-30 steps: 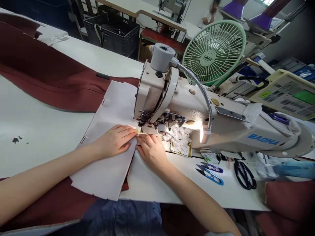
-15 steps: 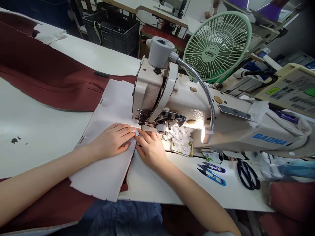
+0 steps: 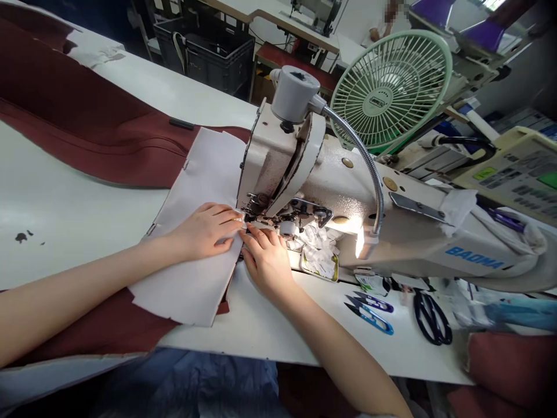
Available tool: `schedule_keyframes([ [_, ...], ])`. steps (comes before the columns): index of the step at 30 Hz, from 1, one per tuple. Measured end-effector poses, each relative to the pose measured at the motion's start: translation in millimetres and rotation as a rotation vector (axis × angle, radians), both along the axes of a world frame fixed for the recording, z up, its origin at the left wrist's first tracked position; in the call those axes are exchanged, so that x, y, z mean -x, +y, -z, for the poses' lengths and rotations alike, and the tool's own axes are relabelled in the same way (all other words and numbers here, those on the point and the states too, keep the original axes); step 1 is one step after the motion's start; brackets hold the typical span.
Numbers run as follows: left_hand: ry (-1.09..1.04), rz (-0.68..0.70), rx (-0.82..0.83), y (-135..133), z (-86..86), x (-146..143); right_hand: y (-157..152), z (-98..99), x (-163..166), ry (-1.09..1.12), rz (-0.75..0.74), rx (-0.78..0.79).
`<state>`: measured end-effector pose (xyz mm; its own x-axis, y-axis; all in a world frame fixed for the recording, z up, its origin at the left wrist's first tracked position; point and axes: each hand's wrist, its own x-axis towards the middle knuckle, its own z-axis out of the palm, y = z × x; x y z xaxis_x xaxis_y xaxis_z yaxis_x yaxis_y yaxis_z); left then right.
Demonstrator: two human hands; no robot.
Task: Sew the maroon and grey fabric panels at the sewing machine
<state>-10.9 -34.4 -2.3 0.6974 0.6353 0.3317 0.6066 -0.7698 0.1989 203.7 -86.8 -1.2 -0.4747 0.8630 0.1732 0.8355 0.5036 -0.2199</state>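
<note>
My left hand (image 3: 203, 232) lies palm down with outstretched fingers on a white-backed panel (image 3: 187, 290), its fingertips close to the sewing machine's presser foot area. A small white piece shows at those fingertips, too small to name. My right hand (image 3: 268, 260) rests at the panel's right edge, fingers extended just below the needle area and thumb apart. What lies under its fingertips is partly hidden. The sewing machine (image 3: 278, 157) stands over the panel's edge. Dark red material (image 3: 108, 331) shows beneath the panel and extends to the far left (image 3: 130, 136).
Right of my right hand are a small tray (image 3: 319, 264) with white scraps, blue thread snips (image 3: 376, 320), purple snips (image 3: 374, 302) and black-handled scissors (image 3: 431, 318). A green fan (image 3: 391, 87), a control box (image 3: 513, 168) and a dark crate (image 3: 209, 58) stand behind. A person is in the background.
The white-backed panel has slid a little away from me along the machine, and my left hand has moved forward with it. My right hand stays near the needle area. The view has shifted slightly.
</note>
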Motion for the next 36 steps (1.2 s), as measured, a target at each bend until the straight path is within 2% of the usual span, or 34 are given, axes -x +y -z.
schedule_keyframes([
  [6,0.053,-0.063,-0.014,21,2.6,-10,-1,-2.5,0,0.04,0.042,0.014],
  [9,0.091,-0.078,-0.012,21,-6.4,-9,-8,-8.1,0,0.098,0.015,0.068],
  [12,0.136,-0.049,0.042,-2,-29.8,4,-20,-16.9,0,0.117,-0.136,0.106],
  [15,0.116,0.138,0.159,-49,-51.4,20,-31,-22.8,1,0.003,-0.318,0.076],
  [16,0.1,0.151,0.201,-67,-54.1,23,-33,-23.5,1,-0.043,-0.366,0.073],
  [19,0.041,-0.03,0.225,-109,-43.6,19,-39,-22.2,3,-0.106,-0.448,0.07],
  [21,-0.001,-0.159,0.243,-124,-26.8,12,-43,-20.3,5,-0.113,-0.465,0.046],
  [23,-0.056,-0.209,0.243,-128,-11.0,7,-49,-19.0,7,-0.132,-0.478,-0.013],
  [26,-0.103,-0.186,0.202,-126,-2.3,8,-60,-19.6,10,-0.142,-0.481,-0.169],
  [30,-0.068,-0.115,0.216,-119,-11.1,12,-72,-20.6,13,-0.075,-0.455,-0.352],
  [33,-0.035,-0.102,0.212,-114,-11.2,9,-73,-15.6,15,-0.072,-0.43,-0.359],
  [36,-0.001,-0.083,0.166,-107,-3.3,6,-69,-9.3,14,-0.068,-0.439,-0.347],
])
